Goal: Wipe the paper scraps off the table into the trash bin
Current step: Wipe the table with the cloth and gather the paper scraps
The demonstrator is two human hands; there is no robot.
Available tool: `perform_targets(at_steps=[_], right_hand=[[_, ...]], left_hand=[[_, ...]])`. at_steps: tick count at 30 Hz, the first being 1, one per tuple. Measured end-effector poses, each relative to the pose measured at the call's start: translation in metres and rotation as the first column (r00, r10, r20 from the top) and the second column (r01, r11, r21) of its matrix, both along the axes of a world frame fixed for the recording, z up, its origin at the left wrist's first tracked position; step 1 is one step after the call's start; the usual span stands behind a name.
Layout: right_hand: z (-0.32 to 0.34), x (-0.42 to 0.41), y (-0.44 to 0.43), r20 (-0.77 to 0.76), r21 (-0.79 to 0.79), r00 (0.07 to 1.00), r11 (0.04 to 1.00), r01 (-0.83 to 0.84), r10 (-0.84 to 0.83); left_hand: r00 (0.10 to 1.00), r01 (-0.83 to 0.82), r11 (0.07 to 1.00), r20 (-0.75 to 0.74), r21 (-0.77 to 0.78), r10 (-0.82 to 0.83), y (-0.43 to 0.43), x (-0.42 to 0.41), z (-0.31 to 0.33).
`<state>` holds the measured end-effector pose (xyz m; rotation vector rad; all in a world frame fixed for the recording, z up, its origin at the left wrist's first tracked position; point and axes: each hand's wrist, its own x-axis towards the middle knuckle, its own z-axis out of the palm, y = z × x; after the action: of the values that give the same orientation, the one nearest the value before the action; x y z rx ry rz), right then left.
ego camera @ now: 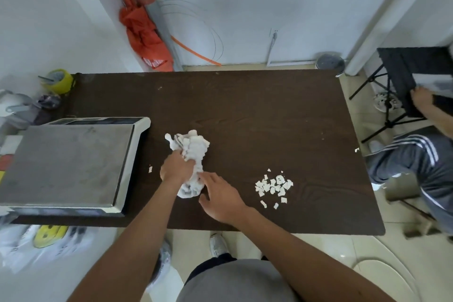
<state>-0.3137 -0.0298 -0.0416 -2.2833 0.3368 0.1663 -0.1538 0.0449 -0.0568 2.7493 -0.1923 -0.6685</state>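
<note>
I read the left hand (pixel 180 169) as closed round the bunched white cloth (pixel 192 154), probably gathering it into a wiping pad. The right hand (pixel 218 196) lies flat with fingers spread at the cloth's 5 o'clock, apparently steadying it. The paper scraps (pixel 274 186) sit heaped at 3 o'clock on the table (pixel 245 110). One stray (pixel 150 169) lies at 9 o'clock. I cannot identify the trash bin.
</note>
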Motion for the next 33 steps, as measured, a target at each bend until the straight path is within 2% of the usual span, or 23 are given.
perform_targets(at_steps=[4,6,8,11,13,15,21,24,28,33], right_hand=[[-0.003,-0.011,-0.019,0.025,-0.073,0.990,0.987,0.142,-0.141],[-0.006,-0.020,-0.034,0.036,-0.119,0.985,0.978,0.170,-0.167],[-0.008,-0.027,-0.052,0.100,-0.169,0.979,0.967,0.193,-0.178],[-0.008,-0.033,-0.085,0.210,-0.341,0.959,0.905,0.256,-0.192],[-0.002,-0.033,-0.108,0.190,-0.451,0.972,0.867,0.212,-0.139],[0.001,-0.032,-0.130,0.108,-0.553,0.992,0.826,0.110,-0.059],[0.004,-0.030,-0.179,-0.086,-0.704,0.995,0.710,-0.022,-0.054],[0.011,-0.031,-0.197,-0.065,-0.701,0.998,0.712,-0.032,-0.019],[0.009,-0.031,-0.209,-0.021,-0.747,1.000,0.664,-0.025,0.014],[-0.002,-0.031,-0.213,-0.002,-0.756,1.000,0.655,0.013,-0.022]], left_hand=[[0.966,0.258,0.963,0.048,-0.080,-0.255,-0.048,-0.029,0.001],[0.941,0.336,0.936,0.078,-0.106,-0.329,-0.067,-0.042,-0.001],[0.922,0.385,0.913,0.095,-0.137,-0.375,-0.082,-0.048,-0.001],[0.869,0.491,0.863,0.136,-0.121,-0.475,-0.100,-0.053,0.002],[0.812,0.574,0.813,0.194,-0.095,-0.551,-0.113,-0.058,0.007],[0.750,0.645,0.761,0.255,-0.072,-0.611,-0.126,-0.064,0.012],[0.596,0.775,0.627,0.423,-0.082,-0.682,-0.153,-0.080,0.030],[0.531,0.817,0.572,0.485,-0.074,-0.695,-0.159,-0.087,0.034],[0.493,0.834,0.550,0.518,-0.050,-0.700,-0.163,-0.085,0.029],[0.438,0.856,0.516,0.477,0.037,-0.762,-0.168,-0.083,0.026]])
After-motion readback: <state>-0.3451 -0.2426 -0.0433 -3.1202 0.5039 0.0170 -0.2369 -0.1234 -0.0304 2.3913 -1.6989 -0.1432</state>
